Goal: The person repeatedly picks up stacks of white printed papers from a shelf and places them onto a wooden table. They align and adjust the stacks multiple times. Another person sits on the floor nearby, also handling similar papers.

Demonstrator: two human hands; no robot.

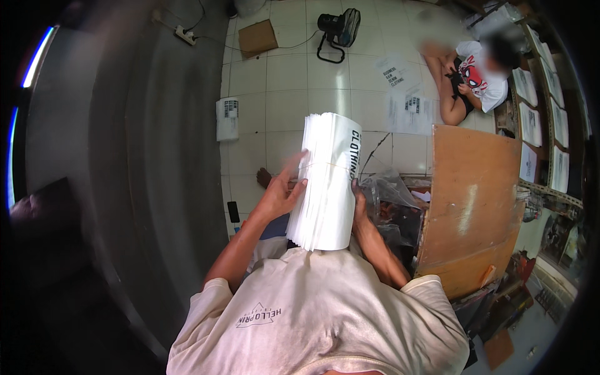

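Note:
A thick folded bundle of thin white printed sheets (325, 200), perhaps plastic bags, stands tilted in front of my chest. Dark lettering runs along its right side, and a thin band crosses its middle. My right hand (359, 203) grips the bundle's right side, thumb showing and the other fingers hidden behind it. At the layered left edges is my left hand (286, 189), its fingers apart and stretched toward the bundle near the band. The upper fingers are slightly blurred.
A white printed stack (227, 119) lies on the tiled floor, as do printed sheets (409, 112). A black fan (337, 31) stands near a cardboard piece (257, 38). Beside my right arm are clear plastic (390, 187) and an orange-brown board (472, 206). Another person (478, 75) sits by loaded shelves (544, 112).

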